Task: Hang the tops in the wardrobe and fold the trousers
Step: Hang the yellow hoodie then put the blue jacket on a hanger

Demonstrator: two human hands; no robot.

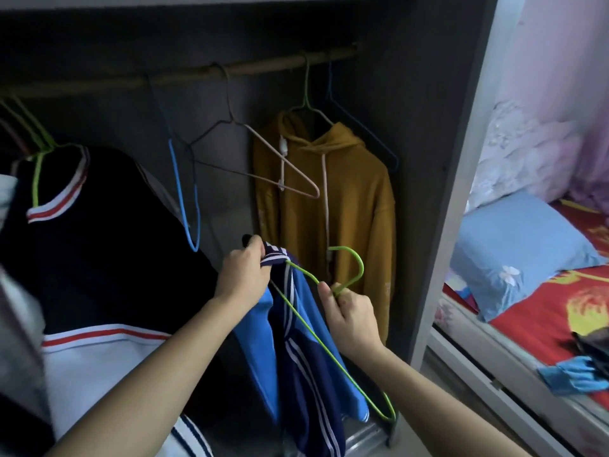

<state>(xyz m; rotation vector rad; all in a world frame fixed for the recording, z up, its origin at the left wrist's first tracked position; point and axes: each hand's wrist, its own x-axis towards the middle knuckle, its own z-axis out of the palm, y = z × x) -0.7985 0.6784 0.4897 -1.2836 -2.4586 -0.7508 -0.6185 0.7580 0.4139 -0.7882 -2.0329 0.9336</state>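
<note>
My left hand (245, 275) grips the striped collar of a blue and navy jacket (296, 351) that hangs down in front of the open wardrobe. My right hand (349, 311) pinches the neck of a green wire hanger (346, 262), just under its hook. One arm of the hanger runs up into the jacket's collar, the other slants down past the jacket to the lower right. A wooden rail (230, 69) crosses the wardrobe above both hands.
On the rail hang a mustard hoodie (349, 206) on a green hanger, empty pink (293, 173) and blue hangers (189, 206), and a black jacket with red and white trim (99, 232) at left. The wardrobe's side panel (454, 179) stands right, a bed with a blue pillow (514, 252) beyond.
</note>
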